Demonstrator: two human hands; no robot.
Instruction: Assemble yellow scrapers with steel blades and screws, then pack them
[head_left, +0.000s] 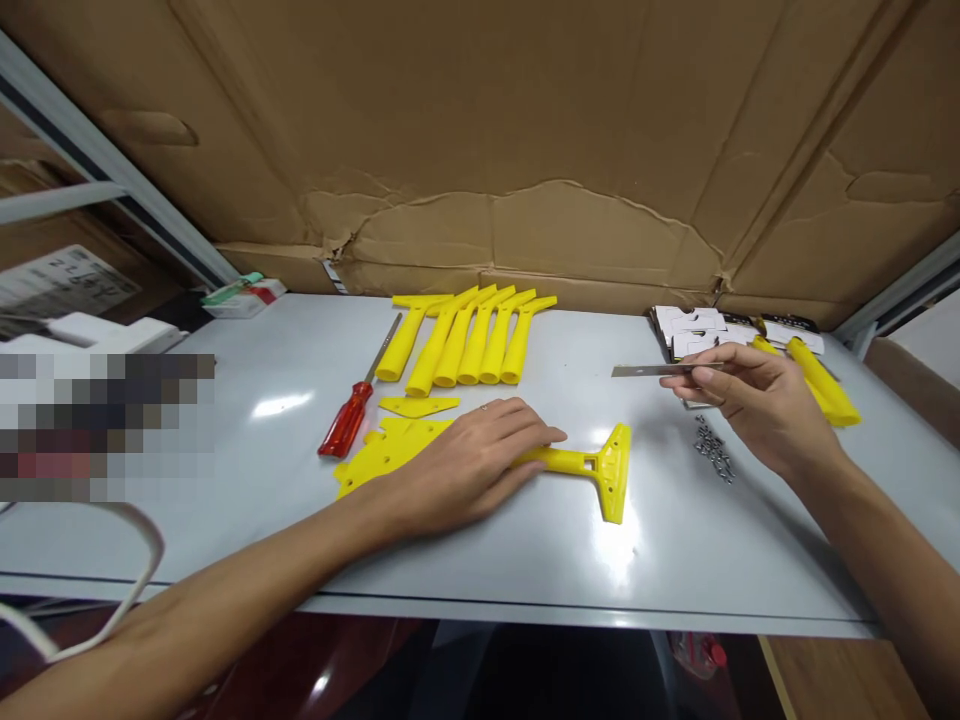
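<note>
A T-headed yellow handle (566, 461) lay on a pale grey worktop (525, 590), its shaft under the left hand (469, 465) and its wide head in the gap between the two hands. The right hand (757, 400) held a thin metal blade (637, 371), whose free end pointed across towards the left hand.

The likeliest harm was a cut. The blade's edge looked bare, and a slip of the pinch, or a careless swing inward, could have brought it against the left fingers. The blade could also have dropped, since only one end of it was gripped. A sweep of the right forearm might have scattered the small loose screws (714, 450) just below the right hand. The flat yellow plates (394, 445), lying beside and partly behind the left hand, could have been nudged by its wrist.

The left forearm reached in from the lower left, palm down, with the fingers over the handle's shaft and the thumb on its near side, apparently grasping it lightly. The right forearm rose from the lower right, the hand lifted above the worktop, thumb and fingers pinched on the blade.
</note>
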